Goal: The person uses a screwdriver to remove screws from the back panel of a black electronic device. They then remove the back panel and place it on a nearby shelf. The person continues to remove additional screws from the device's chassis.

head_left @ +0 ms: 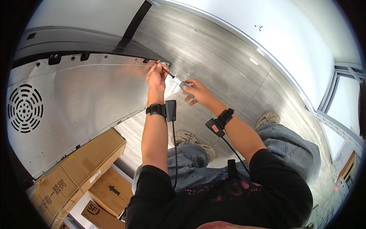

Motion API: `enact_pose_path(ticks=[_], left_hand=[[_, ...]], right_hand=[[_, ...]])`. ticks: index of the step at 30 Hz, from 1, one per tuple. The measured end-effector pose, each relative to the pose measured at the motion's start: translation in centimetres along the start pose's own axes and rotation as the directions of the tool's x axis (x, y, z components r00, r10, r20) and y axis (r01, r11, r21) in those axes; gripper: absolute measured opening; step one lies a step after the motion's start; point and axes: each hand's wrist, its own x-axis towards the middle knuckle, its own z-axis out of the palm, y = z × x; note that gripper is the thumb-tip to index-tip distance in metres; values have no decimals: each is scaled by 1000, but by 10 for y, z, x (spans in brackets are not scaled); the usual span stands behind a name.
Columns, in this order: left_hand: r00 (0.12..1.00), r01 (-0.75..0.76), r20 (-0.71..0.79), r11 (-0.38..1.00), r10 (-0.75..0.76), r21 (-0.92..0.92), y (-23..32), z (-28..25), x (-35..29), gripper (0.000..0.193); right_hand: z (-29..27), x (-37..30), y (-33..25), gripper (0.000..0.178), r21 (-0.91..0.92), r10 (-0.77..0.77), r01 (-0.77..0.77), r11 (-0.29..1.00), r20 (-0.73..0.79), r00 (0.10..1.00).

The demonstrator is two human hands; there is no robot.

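My right hand point(200, 92) is wrapped around the grey handle of a screwdriver point(185, 88), which has a whitish collar and a thin dark shaft. The shaft slants up and left to my left hand point(155, 79). There my left fingers are pinched together around its tip end, close against the upper right corner of a large bare metal panel point(95, 87). My fingers cover the tip, and whether a screw sits there cannot be seen. Along the panel's top edge run small holes and dark notches; a round slotted vent point(25, 108) is at its left.
Cardboard boxes point(103, 147) are stacked below the panel at lower left. A white cabinet-like body point(84, 15) rises behind the panel. Grey wood-look floor point(225, 61) extends to the right, bounded by a white wall point(282, 42). Cables point(175, 152) hang from devices strapped to both my wrists.
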Motion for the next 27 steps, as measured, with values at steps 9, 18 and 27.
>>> enact_pose_path(ticks=[9, 18, 27], left_hand=[[997, 10, -80, 997, -4, 72, 2, 4, -2, 15], [999, -5, -34, 1000, 6, 18, 4, 6, -7, 19], [997, 24, -73, 999, -26, -22, 9, 14, -8, 25]], right_hand=[[-5, 14, 24, 48, -275, -309, 283, 919, -53, 950], [-8, -2, -7, 41, 71, 11, -17, 997, 84, 996], [-4, 6, 8, 39, -123, -199, 191, 974, -59, 978]])
